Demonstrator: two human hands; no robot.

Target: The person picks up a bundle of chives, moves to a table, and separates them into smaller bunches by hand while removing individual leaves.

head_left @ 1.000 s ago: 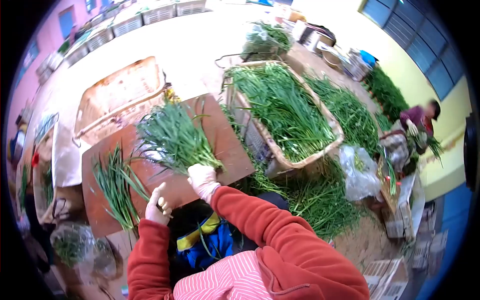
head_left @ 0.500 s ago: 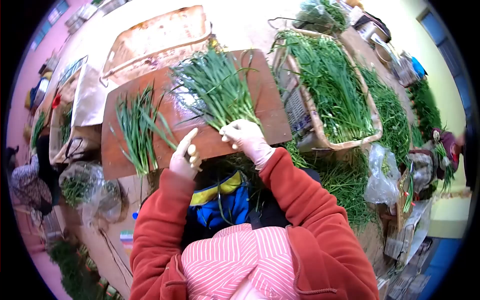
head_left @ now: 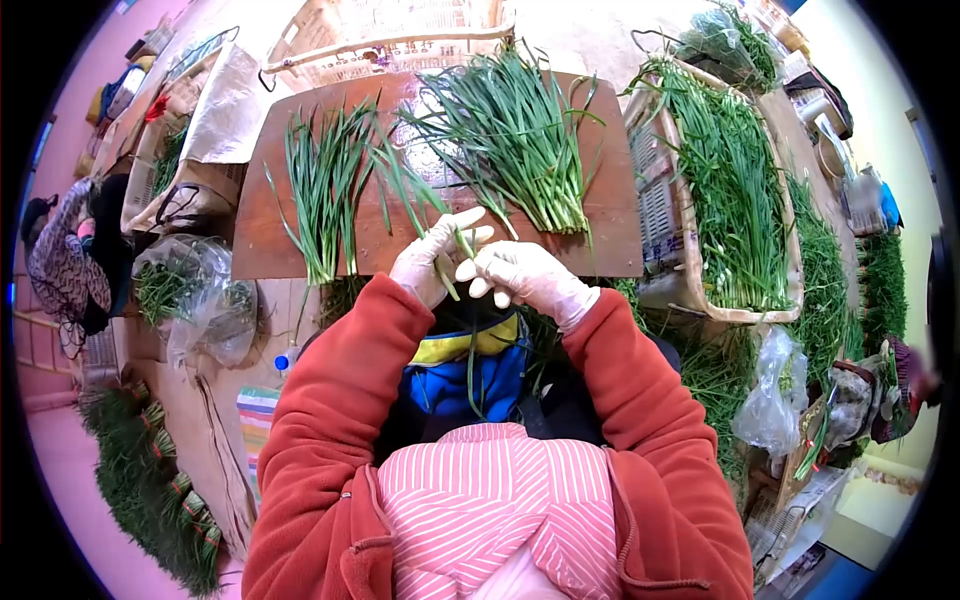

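Long green leafy stalks (head_left: pixel 408 183) slant over the brown wooden board (head_left: pixel 440 255), tips up-left, pale ends toward me, pinched in my left hand (head_left: pixel 437 255); my right hand (head_left: pixel 478 270), angled inward, bunches its fingertips beside them

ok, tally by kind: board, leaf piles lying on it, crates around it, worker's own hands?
Board: 1
Leaf piles: left pile, right pile: 2
Crates: left crate, far crate, right crate: 3
Hands: left hand, right hand: 2
Total: 8
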